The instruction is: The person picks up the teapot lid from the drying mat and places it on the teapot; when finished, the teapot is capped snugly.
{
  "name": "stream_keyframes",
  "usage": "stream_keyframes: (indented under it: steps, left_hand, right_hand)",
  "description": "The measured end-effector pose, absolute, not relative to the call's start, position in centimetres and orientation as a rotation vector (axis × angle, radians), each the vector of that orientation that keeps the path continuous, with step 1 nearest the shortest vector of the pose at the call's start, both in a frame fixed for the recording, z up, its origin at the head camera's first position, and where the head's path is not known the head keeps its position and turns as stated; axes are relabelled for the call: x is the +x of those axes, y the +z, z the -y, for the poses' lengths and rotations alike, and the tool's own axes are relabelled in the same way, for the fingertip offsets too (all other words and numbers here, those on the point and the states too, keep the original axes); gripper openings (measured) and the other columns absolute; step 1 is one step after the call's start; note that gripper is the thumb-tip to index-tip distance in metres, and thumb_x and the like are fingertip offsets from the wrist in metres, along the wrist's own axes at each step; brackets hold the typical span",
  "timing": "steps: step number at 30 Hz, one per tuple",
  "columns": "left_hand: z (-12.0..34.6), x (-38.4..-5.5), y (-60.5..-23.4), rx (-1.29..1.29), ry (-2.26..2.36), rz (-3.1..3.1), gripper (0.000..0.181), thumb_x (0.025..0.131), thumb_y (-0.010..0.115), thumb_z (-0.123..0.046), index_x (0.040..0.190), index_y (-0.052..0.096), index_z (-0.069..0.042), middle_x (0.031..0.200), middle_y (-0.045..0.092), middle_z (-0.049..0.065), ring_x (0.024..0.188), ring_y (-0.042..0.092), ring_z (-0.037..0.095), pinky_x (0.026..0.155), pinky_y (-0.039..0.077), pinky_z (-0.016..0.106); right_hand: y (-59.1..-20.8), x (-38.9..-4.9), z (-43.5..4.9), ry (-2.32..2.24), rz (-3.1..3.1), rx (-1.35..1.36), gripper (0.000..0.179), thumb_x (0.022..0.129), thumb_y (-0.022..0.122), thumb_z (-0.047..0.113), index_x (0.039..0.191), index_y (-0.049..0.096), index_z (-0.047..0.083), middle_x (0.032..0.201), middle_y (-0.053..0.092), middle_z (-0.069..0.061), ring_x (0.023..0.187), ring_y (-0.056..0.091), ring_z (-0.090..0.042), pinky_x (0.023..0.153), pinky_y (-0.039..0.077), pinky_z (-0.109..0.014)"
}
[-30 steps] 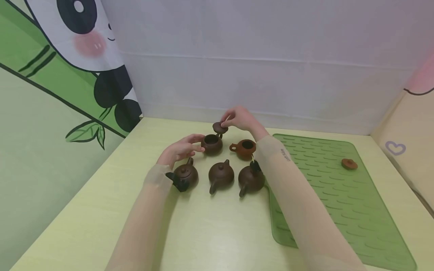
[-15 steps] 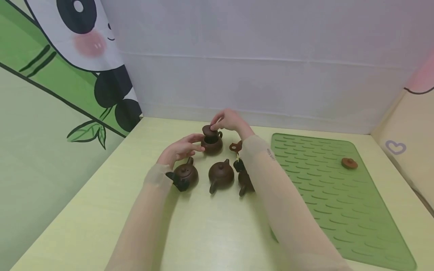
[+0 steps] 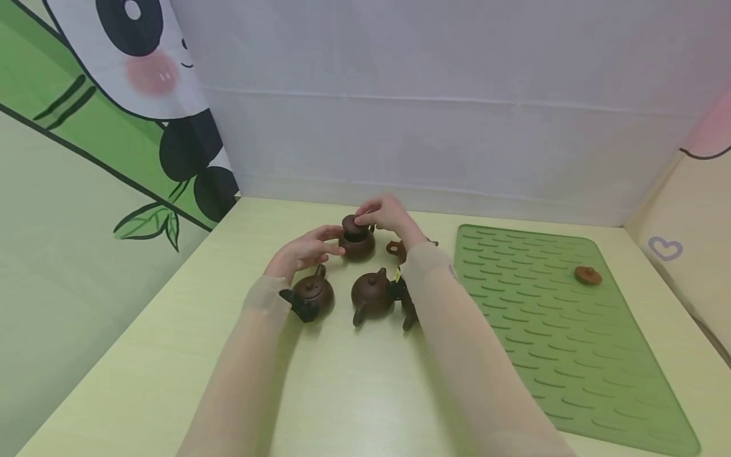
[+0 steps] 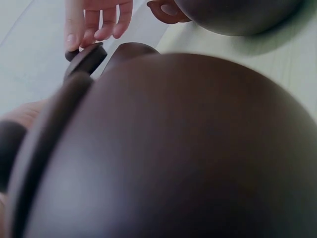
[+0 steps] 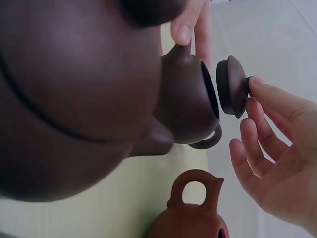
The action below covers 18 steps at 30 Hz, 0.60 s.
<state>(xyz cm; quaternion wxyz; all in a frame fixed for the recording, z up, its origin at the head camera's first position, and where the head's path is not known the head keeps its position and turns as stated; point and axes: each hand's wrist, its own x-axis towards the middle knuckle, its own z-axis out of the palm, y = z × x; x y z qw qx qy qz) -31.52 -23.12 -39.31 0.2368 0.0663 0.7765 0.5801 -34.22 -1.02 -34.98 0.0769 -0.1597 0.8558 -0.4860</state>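
A dark brown teapot (image 3: 357, 249) without its lid stands at the back of the group. My left hand (image 3: 308, 247) pinches its spout between thumb and fingers. With thumb and fingertips my right hand (image 3: 389, 214) holds a dark lid (image 3: 351, 225) by the knob, tilted just above the pot's opening. Seen from the right wrist, a small gap separates the lid (image 5: 232, 87) from the teapot's mouth (image 5: 210, 90). The left wrist view is mostly filled by a closer teapot (image 4: 173, 144), with the right hand (image 4: 101, 20) beyond it.
Three lidded dark teapots line the front: left (image 3: 313, 296), middle (image 3: 373, 295) and right (image 3: 408, 309), partly behind my right sleeve. A reddish-brown pot (image 3: 396, 249) is mostly covered by that arm. Rightward lies a green mat (image 3: 548, 330) bearing a reddish lid (image 3: 587, 275).
My right hand has carried the dark lid leftward from behind the open teapot to over its mouth, then slightly down. The left hand has stayed at the spout.
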Motion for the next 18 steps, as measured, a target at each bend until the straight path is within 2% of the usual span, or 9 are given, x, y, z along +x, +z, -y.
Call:
stream_keyframes:
  steps: [5,9,18]
  left_hand:
    - [23.2,-31.5,-39.3,0.185,1.593,-2.128,0.075,0.094,0.064,-0.010,0.156,0.022,-0.015,0.166,0.019,0.006,0.141,0.037,0.030,0.112,0.027,0.043]
    - [23.1,-31.4,-39.3,0.183,1.593,-2.123,0.076,0.095,0.064,-0.010,0.157,0.021,-0.015,0.166,0.017,0.006,0.144,0.034,0.031,0.115,0.024,0.046]
    - [22.9,-31.3,-39.3,0.164,1.605,-2.124,0.074,0.095,0.064,-0.009,0.156,0.023,-0.016,0.166,0.019,0.006,0.141,0.035,0.029,0.109,0.028,0.042]
  right_hand:
    - [-35.6,-34.1,1.2,-1.418,-2.606,-0.529,0.023,0.090,0.072,0.020,0.109,0.073,0.008,0.113,0.072,-0.013,0.099,0.063,-0.024,0.084,0.053,-0.037]
    - [-36.0,-34.0,1.1,-1.392,-2.617,-0.556,0.022,0.091,0.071,0.021,0.109,0.073,0.008,0.113,0.072,-0.012,0.101,0.063,-0.022,0.084,0.052,-0.035]
    - [-36.2,-33.4,1.0,-1.372,-2.638,-0.585,0.020,0.091,0.071,0.020,0.108,0.073,0.009,0.113,0.072,-0.013,0.108,0.063,-0.026,0.089,0.053,-0.040]
